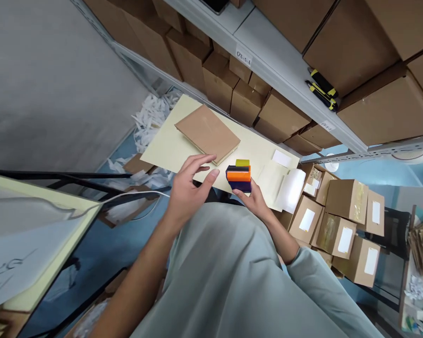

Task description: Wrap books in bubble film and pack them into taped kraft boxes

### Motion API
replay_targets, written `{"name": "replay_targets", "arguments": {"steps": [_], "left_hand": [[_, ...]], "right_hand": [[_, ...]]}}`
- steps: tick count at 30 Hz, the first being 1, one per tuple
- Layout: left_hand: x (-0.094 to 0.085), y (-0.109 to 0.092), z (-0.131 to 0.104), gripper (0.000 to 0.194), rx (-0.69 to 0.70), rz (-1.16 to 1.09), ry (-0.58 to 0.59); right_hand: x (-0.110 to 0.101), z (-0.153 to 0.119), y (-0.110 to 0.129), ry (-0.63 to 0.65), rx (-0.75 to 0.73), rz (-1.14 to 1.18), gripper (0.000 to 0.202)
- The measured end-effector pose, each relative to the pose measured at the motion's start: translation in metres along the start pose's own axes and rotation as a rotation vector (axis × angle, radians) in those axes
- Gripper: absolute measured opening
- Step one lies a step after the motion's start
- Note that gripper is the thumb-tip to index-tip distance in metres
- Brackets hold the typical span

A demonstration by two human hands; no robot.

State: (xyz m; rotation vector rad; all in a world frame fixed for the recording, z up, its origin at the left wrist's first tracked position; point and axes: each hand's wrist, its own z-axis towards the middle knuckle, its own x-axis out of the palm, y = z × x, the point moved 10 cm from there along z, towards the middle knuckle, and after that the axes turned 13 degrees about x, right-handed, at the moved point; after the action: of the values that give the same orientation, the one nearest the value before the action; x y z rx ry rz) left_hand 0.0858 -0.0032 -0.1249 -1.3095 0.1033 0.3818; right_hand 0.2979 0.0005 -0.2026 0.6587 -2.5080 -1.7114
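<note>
"Holding something, as the head view shows it?"
"Yes, my right hand (256, 201) is wrapped around an orange-and-dark-blue device (238, 174), at the near edge of the cream table (165, 136)."
"And the other?"
"My left hand (189, 185) has thumb and fingers spread by the brown box (207, 131) lying on that table; I can't tell whether they touch."

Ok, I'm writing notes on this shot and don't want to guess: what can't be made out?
All in the head view:
- Right hand: some fingers, hidden by the orange-and-blue thing it holds.
- Brown packet: underside, hidden because it lies on the table.
- Dark thing: cut off by the top edge.
- Marked sheet: cut off by the left edge.
- Box labels: any print, too small.
</note>
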Motion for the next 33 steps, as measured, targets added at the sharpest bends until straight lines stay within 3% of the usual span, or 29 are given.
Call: {"name": "replay_targets", "arguments": {"steps": [5, 10, 16, 25, 29, 33], "left_hand": [[0.000, -0.022, 0.018, 0.039, 0.039, -0.021, 0.200], [0.010, -0.041, 0.017, 0.033, 0.146, -0.001, 0.347], [0.010, -0.065, 0.012, 0.029, 0.266, 0.047, 0.458], [-0.005, -0.089, 0.007, 0.018, 0.491, 0.108, 0.368], [-0.009, -0.084, 0.003, 0.013, 0.464, 0.096, 0.354], [-0.014, -0.063, 0.000, 0.007, 0.351, 0.074, 0.306]], "right_hand": [[-0.013, -0.011, 0.014, 0.019, -0.118, -0.227, 0.056], [-0.015, -0.021, 0.029, 0.040, -0.308, -0.475, 0.038], [-0.015, -0.036, 0.038, 0.039, -0.509, -0.673, 0.025], [-0.011, -0.039, 0.044, 0.059, -0.506, -0.755, 0.030], [-0.005, -0.042, 0.048, 0.100, -0.522, -0.757, 0.032], [0.003, -0.042, 0.048, 0.157, -0.508, -0.750, 0.033]]}}
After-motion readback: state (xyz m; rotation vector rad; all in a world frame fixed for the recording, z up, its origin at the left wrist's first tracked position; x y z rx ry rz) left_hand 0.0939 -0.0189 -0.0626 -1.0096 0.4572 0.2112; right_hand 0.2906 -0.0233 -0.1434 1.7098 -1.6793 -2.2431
